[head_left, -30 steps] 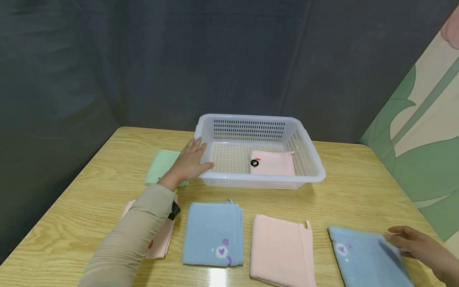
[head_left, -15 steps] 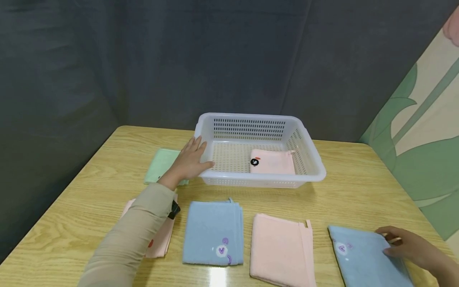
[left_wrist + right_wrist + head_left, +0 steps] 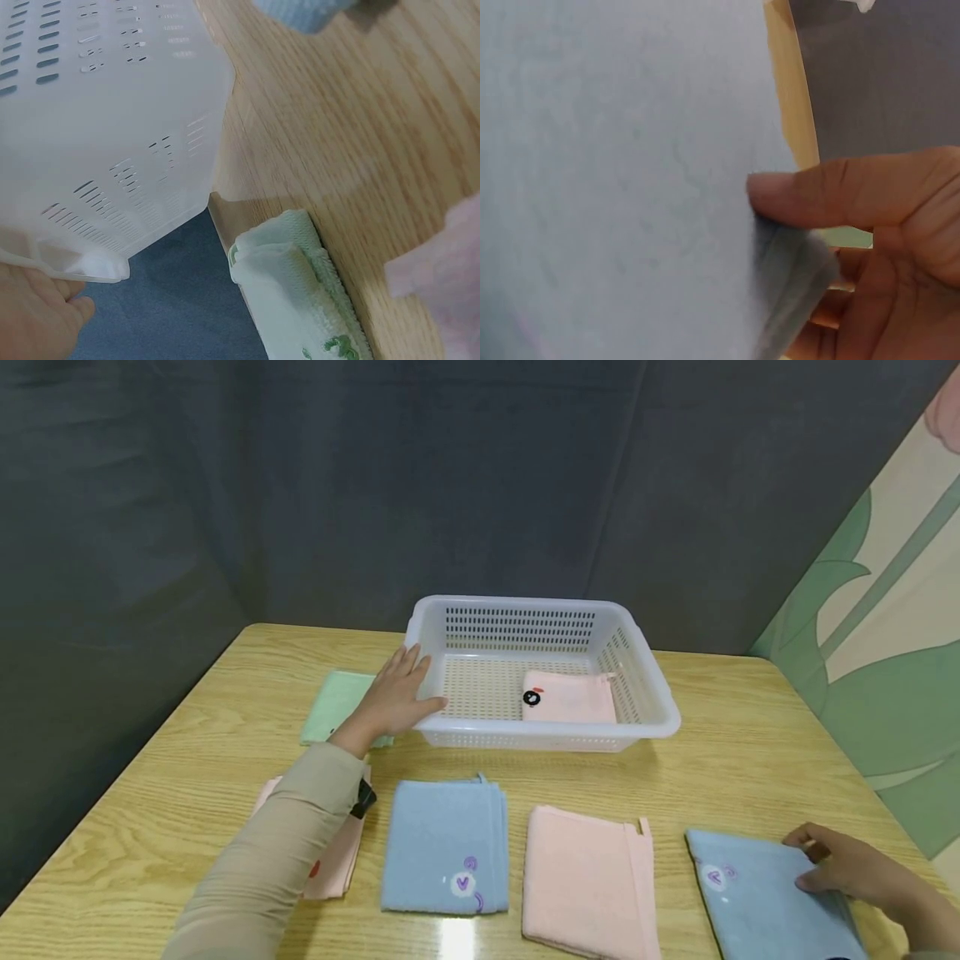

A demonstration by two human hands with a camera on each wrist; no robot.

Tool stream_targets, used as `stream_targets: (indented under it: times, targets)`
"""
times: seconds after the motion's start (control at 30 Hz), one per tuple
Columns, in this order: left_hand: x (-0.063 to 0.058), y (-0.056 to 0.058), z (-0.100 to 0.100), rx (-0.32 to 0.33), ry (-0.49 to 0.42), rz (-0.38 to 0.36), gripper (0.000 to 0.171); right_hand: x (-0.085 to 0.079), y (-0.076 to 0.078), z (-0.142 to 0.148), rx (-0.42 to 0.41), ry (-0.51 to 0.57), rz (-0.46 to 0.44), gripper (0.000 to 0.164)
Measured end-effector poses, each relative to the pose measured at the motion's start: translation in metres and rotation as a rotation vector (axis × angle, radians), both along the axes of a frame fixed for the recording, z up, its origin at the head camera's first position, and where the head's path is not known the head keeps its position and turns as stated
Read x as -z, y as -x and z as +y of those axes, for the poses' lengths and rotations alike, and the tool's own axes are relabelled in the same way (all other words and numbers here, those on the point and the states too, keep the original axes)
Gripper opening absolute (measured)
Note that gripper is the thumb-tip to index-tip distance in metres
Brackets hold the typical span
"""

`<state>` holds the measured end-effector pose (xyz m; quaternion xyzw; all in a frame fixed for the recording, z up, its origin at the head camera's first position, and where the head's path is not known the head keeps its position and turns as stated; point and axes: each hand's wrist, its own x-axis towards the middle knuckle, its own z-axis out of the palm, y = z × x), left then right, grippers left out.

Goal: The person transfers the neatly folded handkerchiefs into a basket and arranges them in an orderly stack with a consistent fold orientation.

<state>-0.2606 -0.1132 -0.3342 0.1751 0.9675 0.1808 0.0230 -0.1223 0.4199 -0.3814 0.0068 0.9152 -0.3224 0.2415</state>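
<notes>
My left hand (image 3: 395,693) rests on the left rim of a white perforated plastic basket (image 3: 555,729), fingers straight and spread, thumb toward the inside. In the left wrist view its fingers (image 3: 52,304) lie right at the basket's rim. A folded pink towel (image 3: 577,700) with a black-and-white embroidered face lies in the basket. My right hand (image 3: 847,868) pinches the right edge of a folded blue towel (image 3: 765,893) at the front right. Close up, the thumb (image 3: 780,196) presses on the cloth's face, with the other fingers behind the edge.
A folded blue towel (image 3: 442,843) and a pink towel (image 3: 585,885) lie along the front of the wooden table (image 3: 720,752). Left of the basket is a green towel (image 3: 337,702). Another pink towel (image 3: 330,877) is partly hidden under my left sleeve.
My right hand has moved slightly left onto the blue towel's edge and now pinches it. The left hand has stayed on the basket's rim.
</notes>
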Motion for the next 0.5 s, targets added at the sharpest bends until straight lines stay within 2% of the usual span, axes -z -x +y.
stream_targets:
  times: [0.13, 0.23, 0.43, 0.5]
  targets:
    - [0.000, 0.000, 0.000, 0.000, -0.003, 0.001, 0.073, 0.003, -0.003, 0.004, 0.053, 0.096, -0.049, 0.039]
    - [0.000, 0.000, 0.000, -0.004, -0.004, -0.003, 0.073, 0.004, -0.004, 0.005, 0.035, 0.144, -0.041, 0.036]
    - [0.003, -0.001, 0.000, 0.000, -0.017, -0.008, 0.074, -0.004, -0.004, 0.003, 0.031, 0.065, -0.002, 0.031]
    - [0.004, -0.001, 0.000, 0.000, -0.019, -0.012, 0.074, -0.006, -0.003, 0.004, 0.025, 0.081, -0.014, 0.030]
